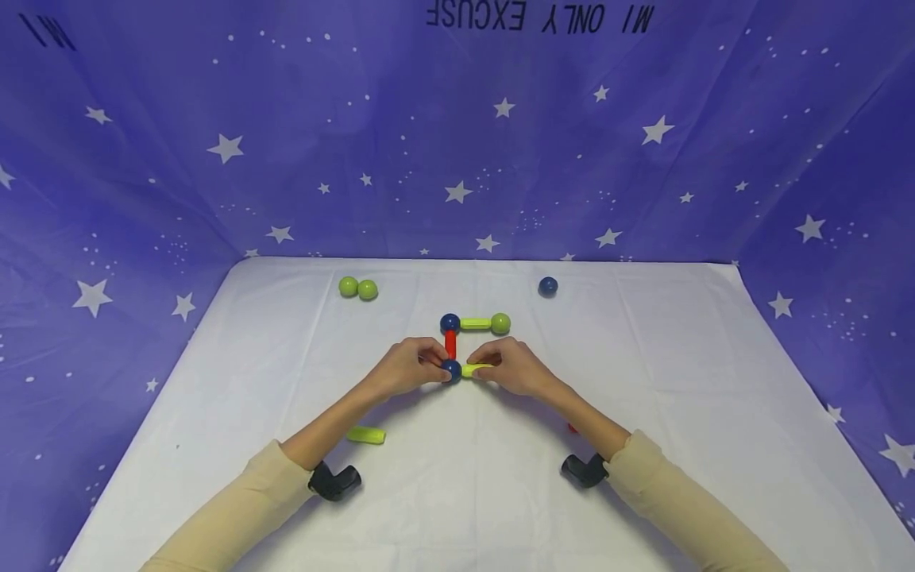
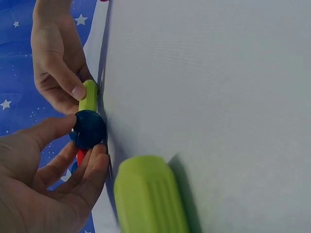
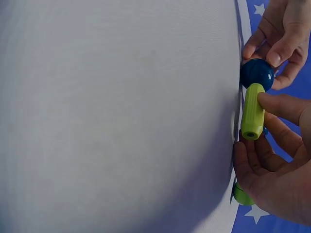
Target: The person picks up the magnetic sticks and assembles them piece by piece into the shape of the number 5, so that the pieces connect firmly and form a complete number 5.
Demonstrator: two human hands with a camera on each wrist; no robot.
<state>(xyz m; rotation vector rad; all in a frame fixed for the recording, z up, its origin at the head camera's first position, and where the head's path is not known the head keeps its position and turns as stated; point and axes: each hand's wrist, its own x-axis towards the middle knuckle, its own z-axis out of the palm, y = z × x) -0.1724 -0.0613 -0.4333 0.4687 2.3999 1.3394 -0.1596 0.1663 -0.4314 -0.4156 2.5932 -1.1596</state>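
Note:
My left hand (image 1: 412, 367) pinches a dark blue ball (image 1: 452, 371) between thumb and fingers at the near corner of a small ball-and-rod shape. My right hand (image 1: 516, 366) grips a yellow-green rod (image 3: 252, 110), whose far end meets that ball. From the held ball a red rod (image 1: 450, 345) runs away to a second blue ball (image 1: 449, 323). Another yellow-green rod (image 1: 475, 323) joins this one to a green ball (image 1: 500, 323) on the right. In the left wrist view, fingers partly cover the red rod.
Two green balls (image 1: 357, 288) sit side by side at the back left, and a lone blue ball (image 1: 548, 287) at the back right. A loose yellow-green rod (image 1: 367, 435) lies by the left forearm. A red piece (image 1: 573, 428) is mostly hidden under the right forearm.

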